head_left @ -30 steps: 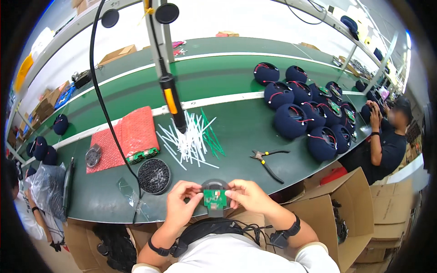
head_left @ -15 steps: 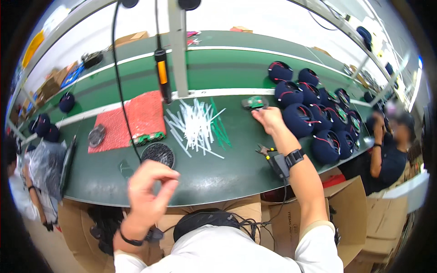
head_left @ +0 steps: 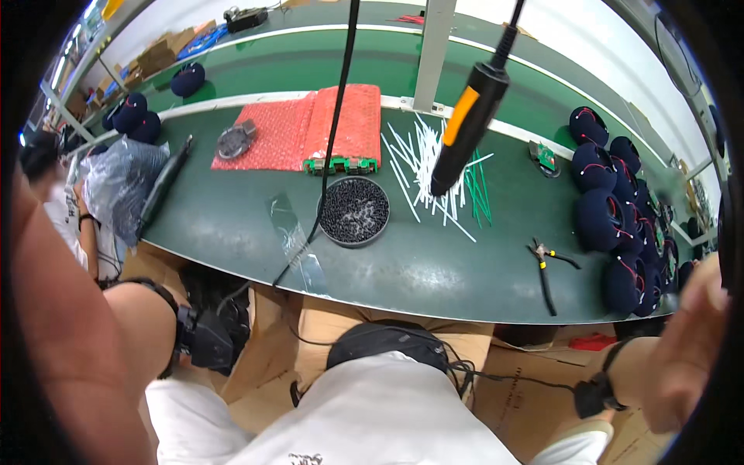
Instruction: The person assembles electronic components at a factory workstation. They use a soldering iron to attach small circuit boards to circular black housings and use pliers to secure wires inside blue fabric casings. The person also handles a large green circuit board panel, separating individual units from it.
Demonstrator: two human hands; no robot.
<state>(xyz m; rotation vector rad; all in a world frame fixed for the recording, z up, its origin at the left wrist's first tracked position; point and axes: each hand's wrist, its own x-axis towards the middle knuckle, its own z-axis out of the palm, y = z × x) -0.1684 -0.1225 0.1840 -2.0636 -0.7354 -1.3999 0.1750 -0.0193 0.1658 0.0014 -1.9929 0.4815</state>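
My left hand (head_left: 74, 333) is raised close at the left rim, large and blurred, its fingers out of view. At the right rim my right hand (head_left: 686, 353) is lifted too, with bent fingers closed near the dark edge; whatever they hold is hidden. Both hands are off the table. Nearest to the right hand are several dark blue round fabric-covered shells (head_left: 601, 221) with red wires. A small green circuit board on a round dark part (head_left: 545, 157) lies left of them. Yellow-and-black cutting pliers (head_left: 541, 263) rest with handles spread.
An electric screwdriver (head_left: 469, 124) hangs over white strips (head_left: 422, 159) and green strips (head_left: 480, 198). A round tin of black screws (head_left: 354, 211) stands near red bubble wrap (head_left: 345, 124), green boards (head_left: 341, 165) and a clear bag (head_left: 291, 240). Another person (head_left: 58, 198) sits at the left.
Both hands have risen from over the table to opposite rims. My right hand has left the circuit board, which stays on the table. The view has shifted, moving the table contents within it.
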